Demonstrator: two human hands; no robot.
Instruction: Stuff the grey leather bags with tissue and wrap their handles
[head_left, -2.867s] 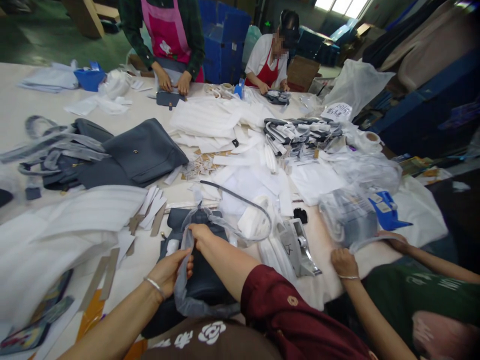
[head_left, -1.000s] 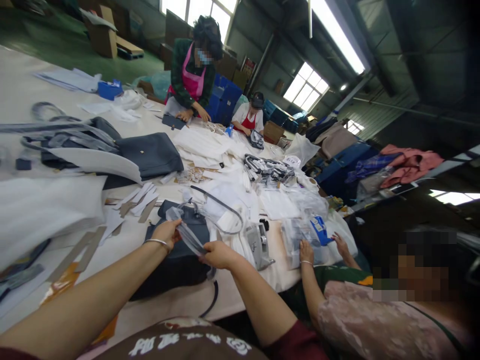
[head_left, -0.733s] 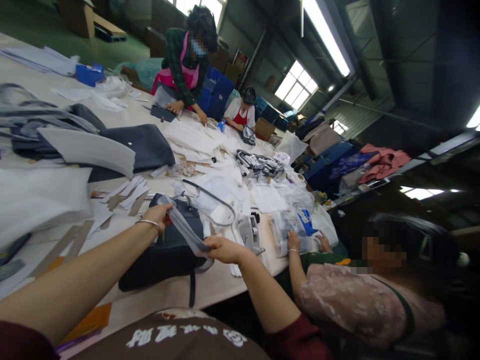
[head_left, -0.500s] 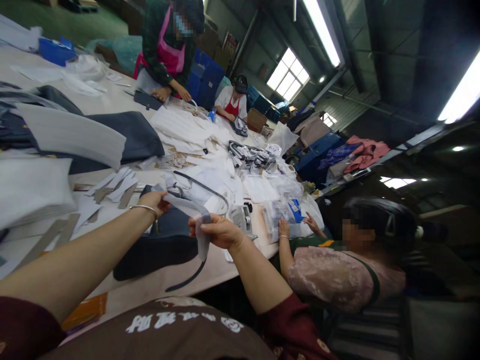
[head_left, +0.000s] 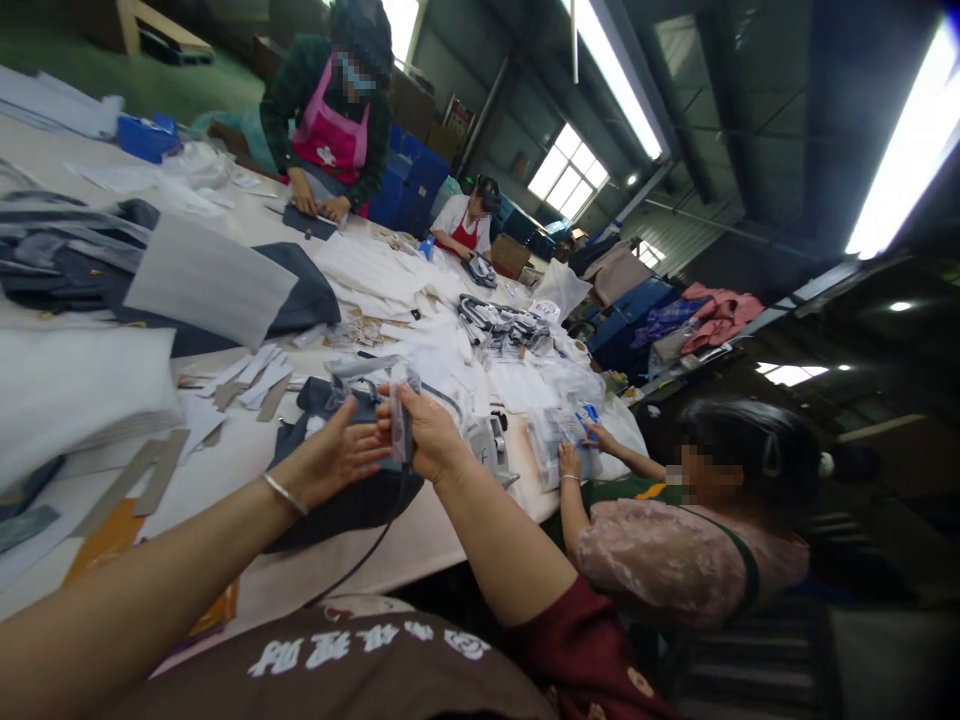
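Note:
My right hand (head_left: 435, 432) pinches a dark bag strap with translucent wrapping film (head_left: 402, 425) around it. The strap's thin dark end hangs down toward the table's edge. Close by on the left, my left hand (head_left: 330, 458) has its fingers stretched out and apart, the fingertips next to the film; it holds nothing. Under both hands lies a dark bag (head_left: 341, 520), partly covered by them. More of the film-covered strap loops over the bag's top, blurred in places.
White foam sheets (head_left: 75, 385), grey and white strips (head_left: 251, 380) and other dark bags (head_left: 300, 285) lie to the left. A tape dispenser (head_left: 487, 445) stands right of my hands. One co-worker (head_left: 675, 530) sits at right, handling clear plastic packets (head_left: 551, 445); two others work across the table.
My left hand has let go of the strap and opened. My right hand has lifted slightly, bringing the wrapped part more upright. The far co-worker's hands have moved closer together.

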